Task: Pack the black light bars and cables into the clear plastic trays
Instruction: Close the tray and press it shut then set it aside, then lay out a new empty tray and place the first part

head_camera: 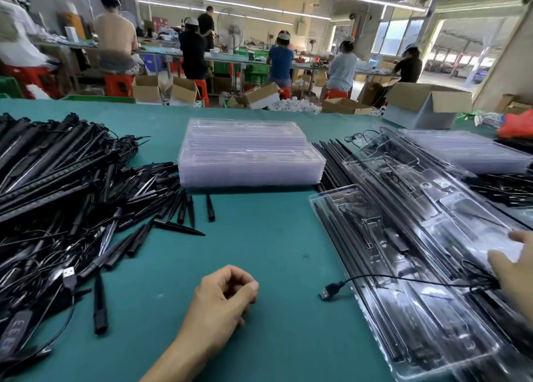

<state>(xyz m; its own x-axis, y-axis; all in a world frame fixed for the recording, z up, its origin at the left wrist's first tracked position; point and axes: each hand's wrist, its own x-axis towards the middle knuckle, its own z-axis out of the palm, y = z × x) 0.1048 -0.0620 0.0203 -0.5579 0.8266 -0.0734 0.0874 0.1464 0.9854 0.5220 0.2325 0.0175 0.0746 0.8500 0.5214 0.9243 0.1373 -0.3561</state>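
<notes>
A big heap of black light bars and cables (54, 185) covers the left of the green table (259, 251). Clear plastic trays (249, 158) are stacked at the middle back. On the right, a filled clear tray (403, 280) lies on other packed trays, with a USB plug (331, 290) on its cable hanging out to the left. My left hand (222, 298) rests on the table in front with fingers curled, holding nothing. My right hand (513, 263) lies at the right edge, its fingers on the filled tray.
A second stack of clear trays (473, 153) stands at the back right, with loose black bars (331, 162) between the two stacks. A cardboard box (427, 104) sits at the table's far edge. Several people work at benches behind.
</notes>
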